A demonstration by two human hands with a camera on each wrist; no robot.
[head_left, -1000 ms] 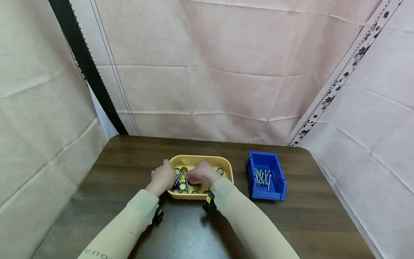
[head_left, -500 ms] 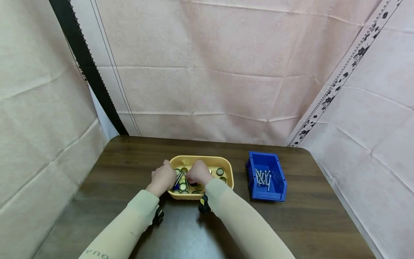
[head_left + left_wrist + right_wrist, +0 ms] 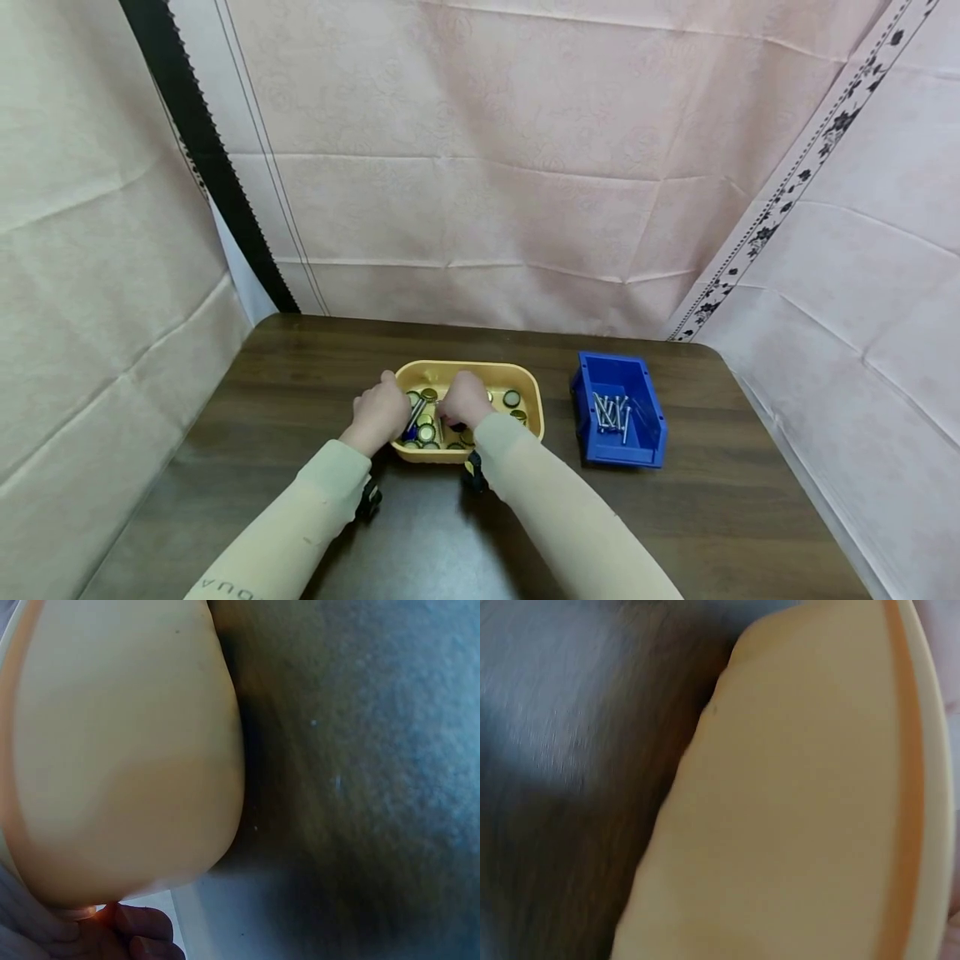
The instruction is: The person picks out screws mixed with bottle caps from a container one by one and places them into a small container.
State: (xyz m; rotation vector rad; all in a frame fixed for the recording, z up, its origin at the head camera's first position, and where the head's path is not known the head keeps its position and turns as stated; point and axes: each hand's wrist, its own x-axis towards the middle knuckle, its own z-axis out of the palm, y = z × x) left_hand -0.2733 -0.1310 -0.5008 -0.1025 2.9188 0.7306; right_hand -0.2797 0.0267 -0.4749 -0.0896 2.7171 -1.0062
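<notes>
The left hand [image 3: 382, 410] grips the left end of a yellow tray [image 3: 517, 372]. In the left wrist view, its curled fingers [image 3: 146, 924] show beyond the tray's wall. Over the middle of the tray, the right hand [image 3: 465, 400] reaches down with bent fingers and appears to pinch a bolt [image 3: 441, 430]; its fingertips are mostly hidden. Another silver bolt [image 3: 415, 414] slants near the left hand. Several round caps [image 3: 426, 433] lie about the tray, with a small blue item [image 3: 409, 433] among them. The right wrist view shows mainly the tray's outer wall [image 3: 795, 787].
A blue bin [image 3: 621, 454] stands to the right of the tray, with several silver bolts [image 3: 611, 412] inside. Both containers are on a dark wooden table [image 3: 712, 500]. Pale cloth [image 3: 525, 208] hangs behind and at both sides.
The right hand has moved slightly left and its fingers have bent downward, uncovering caps at the tray's right. The bolt beneath it has shifted slightly right. The left hand stays on the rim.
</notes>
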